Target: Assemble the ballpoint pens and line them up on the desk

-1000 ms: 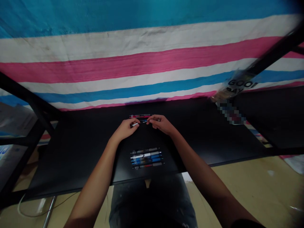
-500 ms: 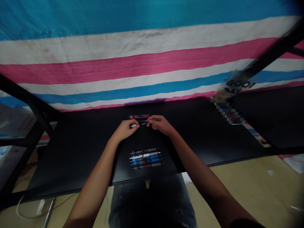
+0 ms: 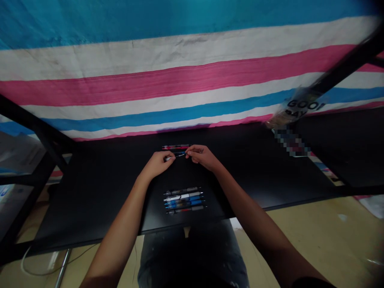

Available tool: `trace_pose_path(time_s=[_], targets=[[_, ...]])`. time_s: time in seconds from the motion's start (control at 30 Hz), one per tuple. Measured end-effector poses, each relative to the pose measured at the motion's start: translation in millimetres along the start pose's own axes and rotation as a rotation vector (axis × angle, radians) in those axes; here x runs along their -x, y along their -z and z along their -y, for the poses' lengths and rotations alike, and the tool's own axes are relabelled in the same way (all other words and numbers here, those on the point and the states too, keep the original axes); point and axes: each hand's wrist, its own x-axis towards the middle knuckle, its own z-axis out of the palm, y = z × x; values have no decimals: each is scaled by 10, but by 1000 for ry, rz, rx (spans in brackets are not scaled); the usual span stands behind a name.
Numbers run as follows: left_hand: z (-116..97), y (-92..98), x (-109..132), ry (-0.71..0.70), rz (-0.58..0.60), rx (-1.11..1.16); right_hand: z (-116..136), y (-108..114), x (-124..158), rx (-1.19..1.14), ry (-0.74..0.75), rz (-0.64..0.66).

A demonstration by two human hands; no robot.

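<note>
My left hand point(image 3: 159, 163) is closed in a pinch around a white pen barrel point(image 3: 168, 159), whose middle is covered by the fingers. From the barrel a thin pen refill point(image 3: 180, 155) points right, toward my other hand. The thumb and fingertips of my right hand point(image 3: 201, 157) are pinched together at the refill's far end. Just behind the hands lie a red pen point(image 3: 174, 147) and a darker pen, both partly hidden. Closer to my body, several pens rest side by side, among them a white pen point(image 3: 183, 197) and a blue pen point(image 3: 184, 202).
The black table point(image 3: 99, 188) reaches its front edge near my legs. At the back right are a clear plastic bag point(image 3: 300, 108) with dark lettering and a blurred-out flat item point(image 3: 292, 143). A striped sheet point(image 3: 180, 88) hangs behind, with black frame bars at both sides.
Both hands stay almost in place. The refill's right end sits slightly higher, at the right fingertips. The view has shifted a little.
</note>
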Motion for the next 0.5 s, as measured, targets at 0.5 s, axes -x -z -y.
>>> trace_pose_path(time_s=[0.5], targets=[[30, -33, -19, -63, -58, -41, -4, 8, -1, 4, 3, -3]])
